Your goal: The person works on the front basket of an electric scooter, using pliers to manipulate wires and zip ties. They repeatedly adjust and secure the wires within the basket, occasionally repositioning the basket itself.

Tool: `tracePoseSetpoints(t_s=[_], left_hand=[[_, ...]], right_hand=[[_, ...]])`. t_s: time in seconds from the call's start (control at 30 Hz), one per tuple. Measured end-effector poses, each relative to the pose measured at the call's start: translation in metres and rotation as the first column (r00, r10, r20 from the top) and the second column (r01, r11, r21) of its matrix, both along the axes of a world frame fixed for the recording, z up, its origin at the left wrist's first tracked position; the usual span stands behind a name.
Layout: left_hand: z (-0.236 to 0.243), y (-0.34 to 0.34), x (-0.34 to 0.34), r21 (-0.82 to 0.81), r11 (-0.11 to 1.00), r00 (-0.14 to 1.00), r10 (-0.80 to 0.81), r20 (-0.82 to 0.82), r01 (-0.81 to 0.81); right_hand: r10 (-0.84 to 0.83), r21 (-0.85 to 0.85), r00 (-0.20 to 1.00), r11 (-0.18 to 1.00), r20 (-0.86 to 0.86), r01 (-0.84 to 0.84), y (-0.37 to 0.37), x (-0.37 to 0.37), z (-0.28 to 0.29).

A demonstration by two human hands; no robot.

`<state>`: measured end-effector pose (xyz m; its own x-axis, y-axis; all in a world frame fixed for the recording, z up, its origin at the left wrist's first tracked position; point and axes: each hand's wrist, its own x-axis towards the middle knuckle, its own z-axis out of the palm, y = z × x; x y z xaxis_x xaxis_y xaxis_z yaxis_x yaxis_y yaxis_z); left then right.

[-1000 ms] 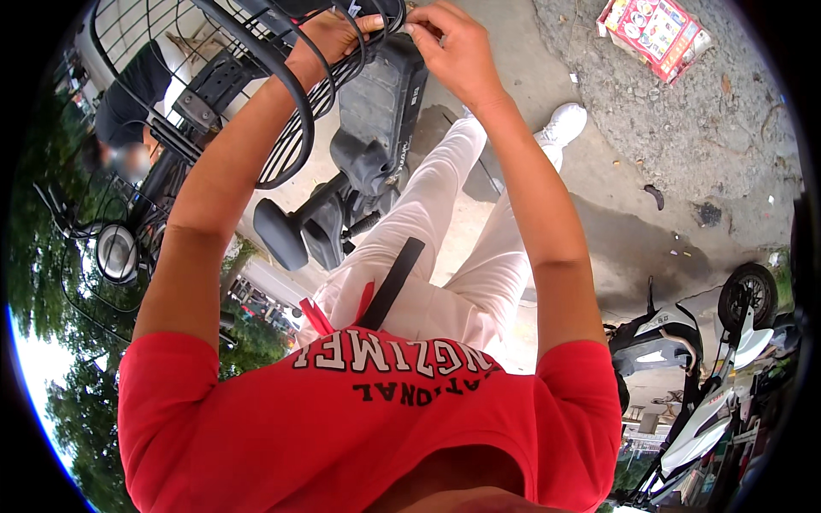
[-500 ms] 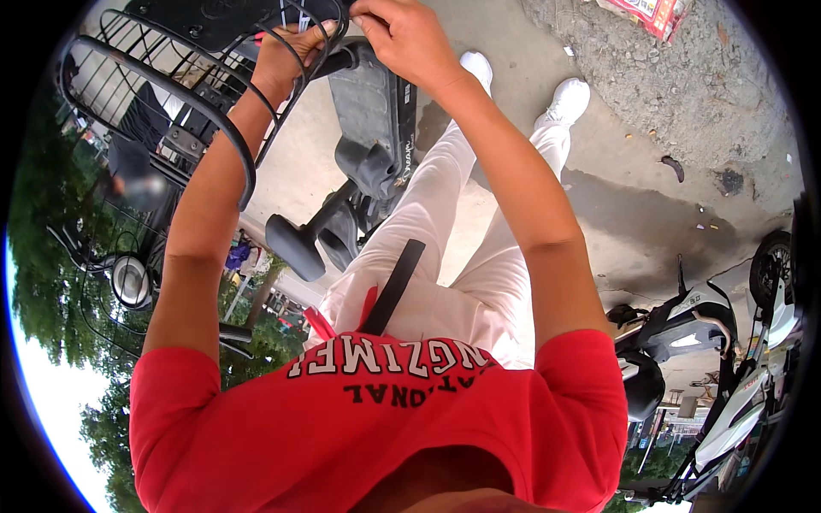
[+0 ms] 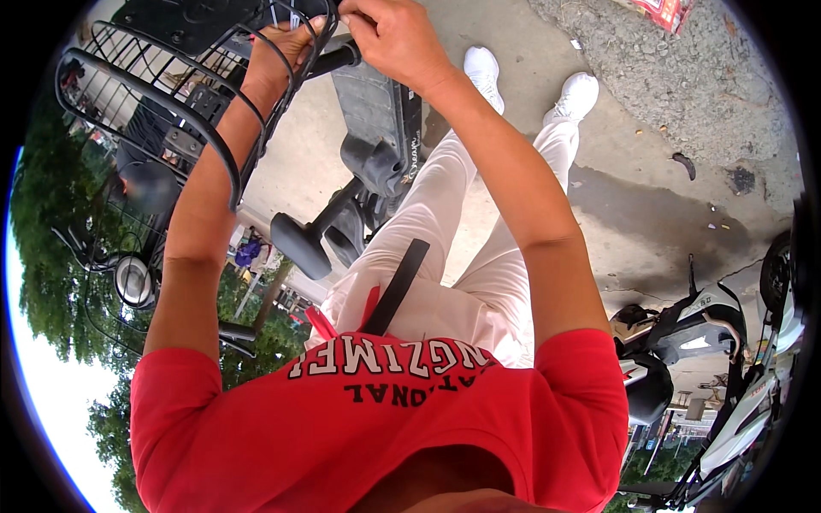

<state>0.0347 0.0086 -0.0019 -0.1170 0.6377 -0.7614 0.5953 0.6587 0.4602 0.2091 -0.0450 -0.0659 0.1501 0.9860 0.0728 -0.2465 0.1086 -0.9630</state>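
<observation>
My left hand (image 3: 282,53) is inside a black wire basket (image 3: 141,85) at the top left, beside a black plate (image 3: 184,19), some pale narrow strips (image 3: 289,13) and a small red item. Its fingers are curled; what they grip is unclear. My right hand (image 3: 385,34) pinches at the basket's right edge, just right of the left hand; anything between its fingertips is hidden. Beneath both hands is a black scooter body with a grey footboard (image 3: 368,98) and a padded black part (image 3: 299,248).
Behind the basket is a person in dark clothing (image 3: 145,137), partly hidden, near handlebars with a round lamp (image 3: 134,282). Parked black-and-white two-wheelers (image 3: 701,333) stand at right. A red printed package (image 3: 658,13) lies on rough concrete at upper right. My white shoes (image 3: 575,98) rest on pavement.
Both hands have moved up and left in the view, and more of the black plate shows. My left shoe has come into sight; the red package has slipped toward the top edge.
</observation>
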Motion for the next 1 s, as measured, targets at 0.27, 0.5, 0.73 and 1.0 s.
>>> tracePoseSetpoints(t_s=[0.27,0.5,0.73,1.0], left_hand=[[-0.001,-0.002,-0.003,0.027,0.999,0.999,0.042,0.033,-0.043],[-0.015,-0.002,-0.039,0.050,0.998,0.999,0.026,-0.038,-0.024],[-0.012,-0.002,-0.033,0.039,0.999,1.000,-0.010,0.012,0.009],[-0.009,0.000,-0.033,0.050,0.997,0.998,-0.059,0.019,0.058]], right_hand=[[-0.023,-0.007,0.999,1.000,0.024,0.023,0.000,-0.006,0.003],[-0.046,-0.011,0.998,0.999,0.034,0.047,0.004,-0.014,0.007],[-0.010,-0.046,0.997,0.999,0.072,0.013,0.002,-0.011,0.013],[0.056,-0.050,0.998,0.997,0.012,-0.055,0.007,-0.009,0.012]])
